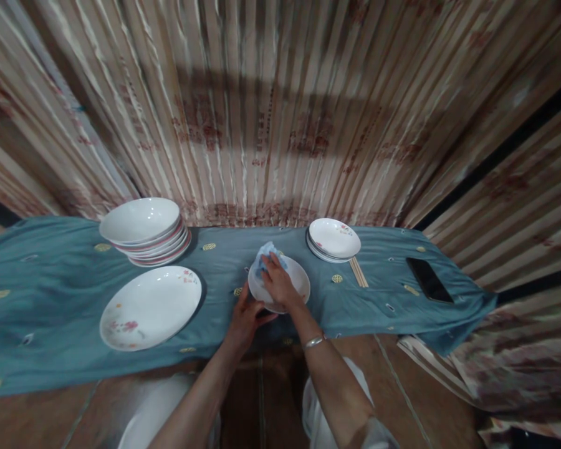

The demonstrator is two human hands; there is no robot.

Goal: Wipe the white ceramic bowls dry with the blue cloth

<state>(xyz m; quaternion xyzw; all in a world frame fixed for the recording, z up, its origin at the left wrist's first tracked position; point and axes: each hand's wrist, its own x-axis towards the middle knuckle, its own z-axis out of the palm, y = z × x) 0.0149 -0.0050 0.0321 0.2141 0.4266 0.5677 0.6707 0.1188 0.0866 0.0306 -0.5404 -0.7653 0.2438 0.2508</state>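
In the middle of the table a white plate (299,279) is tilted up a little at the front edge. My left hand (245,317) grips its near left rim, the fingers partly under it. Over the plate, my right hand (277,280) presses a crumpled light-blue cloth (265,251) against the far left of the inner surface. A silver bangle (314,342) circles my right wrist. Part of the plate's inside is hidden by the right hand and the cloth.
A stack of bowls and plates (143,221) stands at the back left, with a large oval flowered plate (150,308) before it. To the right are stacked small plates (334,238), chopsticks (359,273) and a black phone (429,279). A patterned curtain (262,125) hangs behind.
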